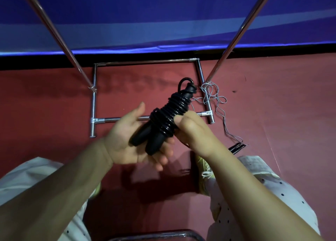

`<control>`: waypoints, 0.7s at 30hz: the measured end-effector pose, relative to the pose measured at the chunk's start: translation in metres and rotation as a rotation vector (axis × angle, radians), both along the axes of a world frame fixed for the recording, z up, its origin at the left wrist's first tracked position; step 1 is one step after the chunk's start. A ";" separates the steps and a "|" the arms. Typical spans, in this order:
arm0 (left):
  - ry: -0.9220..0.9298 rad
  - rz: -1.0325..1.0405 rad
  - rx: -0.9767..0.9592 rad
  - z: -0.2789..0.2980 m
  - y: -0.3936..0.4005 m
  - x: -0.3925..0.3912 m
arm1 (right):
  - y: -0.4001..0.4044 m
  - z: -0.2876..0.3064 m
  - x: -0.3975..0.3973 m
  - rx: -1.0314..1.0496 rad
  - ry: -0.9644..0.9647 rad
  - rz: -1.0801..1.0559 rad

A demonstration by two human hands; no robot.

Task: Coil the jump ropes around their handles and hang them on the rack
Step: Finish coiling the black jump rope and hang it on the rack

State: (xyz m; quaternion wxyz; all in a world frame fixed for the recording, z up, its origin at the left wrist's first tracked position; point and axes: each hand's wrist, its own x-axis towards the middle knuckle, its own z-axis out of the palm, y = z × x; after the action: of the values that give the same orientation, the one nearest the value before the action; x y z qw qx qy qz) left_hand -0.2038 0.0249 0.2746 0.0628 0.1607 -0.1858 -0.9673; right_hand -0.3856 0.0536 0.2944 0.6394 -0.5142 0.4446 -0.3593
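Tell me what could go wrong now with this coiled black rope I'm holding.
The left hand only cradles the black jump rope on open fingers, so the handles might slip out. The right hand alone pinches the coils; easing off could unwind them. The loose grey rope by the rack base could snag feet.

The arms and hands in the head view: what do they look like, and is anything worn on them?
Both forearms are bare to the frame edge: no sleeves, gloves, watch or rings visible on the left hand or right hand. Nails look short and unpainted.
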 end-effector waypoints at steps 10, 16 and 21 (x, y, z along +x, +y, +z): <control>-0.511 0.087 -0.365 0.025 0.001 -0.010 | -0.001 0.006 -0.004 0.128 0.130 0.037; -0.906 0.079 -0.829 0.011 0.002 -0.013 | -0.004 -0.001 -0.002 0.225 0.585 0.034; -1.056 0.042 -1.063 0.005 -0.004 -0.007 | -0.005 -0.002 0.003 0.348 0.596 -0.019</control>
State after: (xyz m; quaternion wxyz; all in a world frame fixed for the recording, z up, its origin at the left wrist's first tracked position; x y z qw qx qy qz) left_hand -0.2108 0.0205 0.2797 0.0529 0.5551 -0.6303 -0.5401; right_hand -0.3826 0.0484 0.2920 0.5561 -0.4757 0.6712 -0.1180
